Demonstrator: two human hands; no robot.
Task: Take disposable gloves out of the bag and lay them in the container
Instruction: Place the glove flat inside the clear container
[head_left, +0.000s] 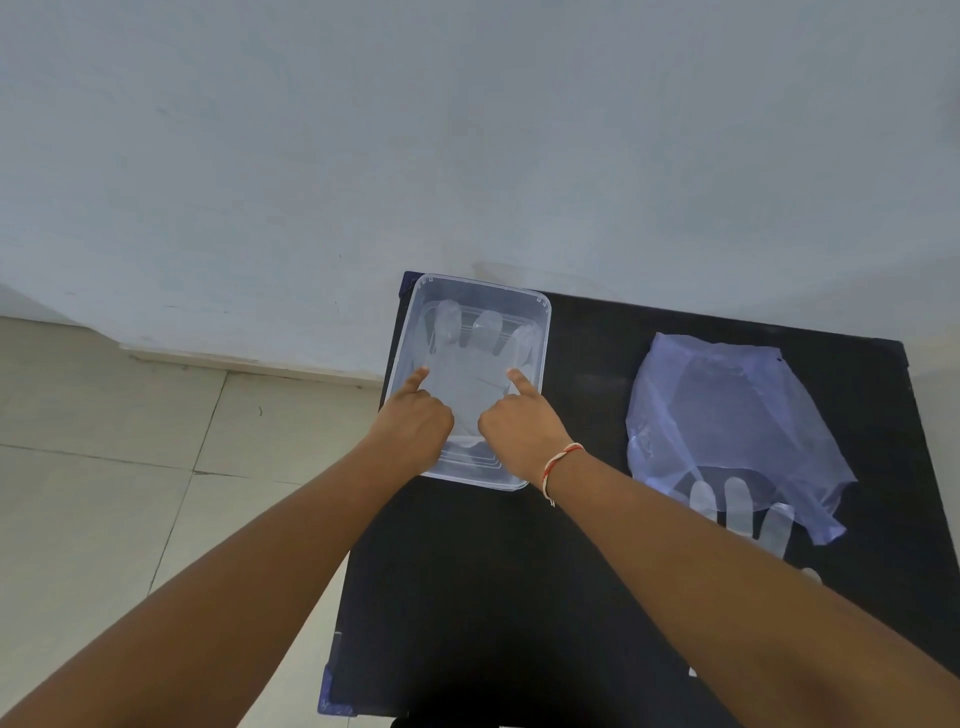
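Note:
A clear rectangular plastic container (540, 332) stands at the far left corner of the black table. A transparent disposable glove (470, 364) lies flat inside it, fingers pointing away from me. My left hand (415, 415) and my right hand (519, 421) are both over the container, other fingers curled, each index finger stretched out and pressing on the glove. A thin bluish plastic bag (727, 415) lies crumpled to the right. The fingers of another clear glove (737, 506) stick out of its near opening.
The black table (493, 597) stands against a pale wall, its left edge close to the container. Beige floor tiles (130, 467) lie to the left. A red-and-white thread bracelet (558, 462) circles my right wrist.

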